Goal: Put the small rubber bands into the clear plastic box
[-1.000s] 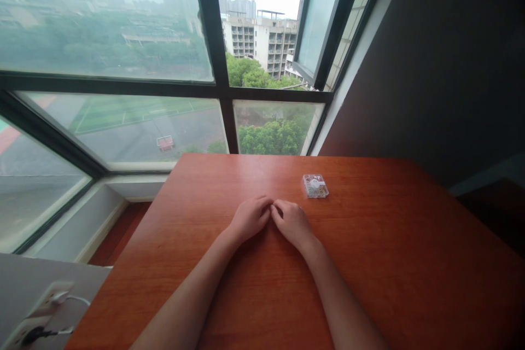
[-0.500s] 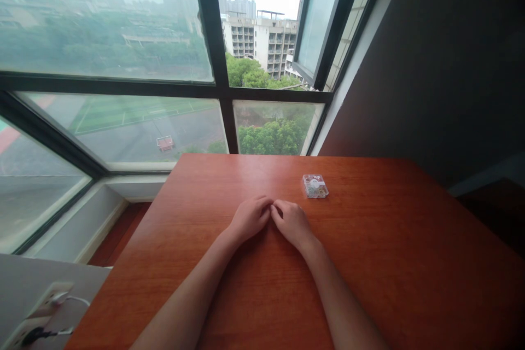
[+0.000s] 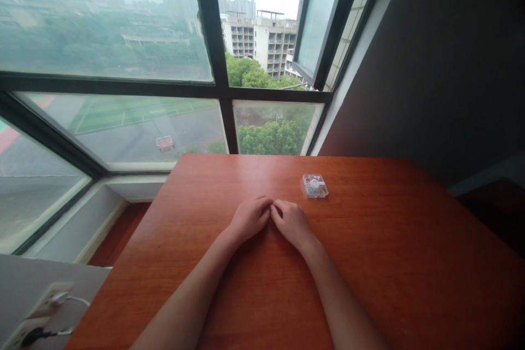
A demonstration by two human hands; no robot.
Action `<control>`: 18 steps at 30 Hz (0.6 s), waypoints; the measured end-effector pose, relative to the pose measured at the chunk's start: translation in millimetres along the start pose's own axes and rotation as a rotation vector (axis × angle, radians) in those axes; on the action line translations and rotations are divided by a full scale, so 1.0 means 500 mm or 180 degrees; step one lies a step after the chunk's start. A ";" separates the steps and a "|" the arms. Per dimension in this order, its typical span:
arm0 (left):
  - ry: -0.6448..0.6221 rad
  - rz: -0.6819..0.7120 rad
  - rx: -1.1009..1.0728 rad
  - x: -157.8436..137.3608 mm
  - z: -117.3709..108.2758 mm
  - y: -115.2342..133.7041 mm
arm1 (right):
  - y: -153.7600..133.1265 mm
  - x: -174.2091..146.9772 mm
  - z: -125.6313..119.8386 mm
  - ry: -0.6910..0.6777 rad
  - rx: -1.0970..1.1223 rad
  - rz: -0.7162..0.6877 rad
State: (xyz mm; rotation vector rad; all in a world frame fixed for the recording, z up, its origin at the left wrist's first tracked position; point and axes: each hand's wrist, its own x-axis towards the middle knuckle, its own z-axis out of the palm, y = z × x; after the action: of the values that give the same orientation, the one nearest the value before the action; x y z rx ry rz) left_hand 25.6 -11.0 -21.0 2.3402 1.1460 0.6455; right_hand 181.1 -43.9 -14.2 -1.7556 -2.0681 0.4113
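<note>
My left hand [image 3: 249,219] and my right hand [image 3: 292,223] rest palm down on a reddish wooden table [image 3: 389,262], near its middle. Their curled fingertips meet. Neither hand holds anything that I can see. A small clear plastic box [image 3: 315,186] with coloured bits inside lies flat on the table, a short way beyond and to the right of my right hand, apart from it.
A large window [image 3: 156,82] with dark frames stands behind the table's far edge. A dark wall [image 3: 443,65] runs along the right. At the lower left, a white power strip [image 3: 36,311] with plugged cables sits on a grey ledge.
</note>
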 end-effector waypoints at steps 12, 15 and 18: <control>0.0008 0.0006 -0.0029 0.000 -0.001 0.002 | -0.001 -0.001 -0.001 -0.0029 0.0005 -0.0005; 0.0003 0.0021 -0.0007 -0.001 -0.002 0.001 | -0.001 -0.001 -0.001 -0.0017 -0.0005 0.0001; -0.0028 0.0025 0.0010 0.000 -0.001 -0.001 | 0.000 -0.002 -0.002 -0.0020 0.0010 -0.0007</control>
State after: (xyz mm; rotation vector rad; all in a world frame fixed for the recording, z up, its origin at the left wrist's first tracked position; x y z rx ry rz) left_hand 24.9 -10.9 -20.8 2.3490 1.1352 0.6361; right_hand 181.6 -44.7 -13.6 -1.7524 -2.0724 0.4198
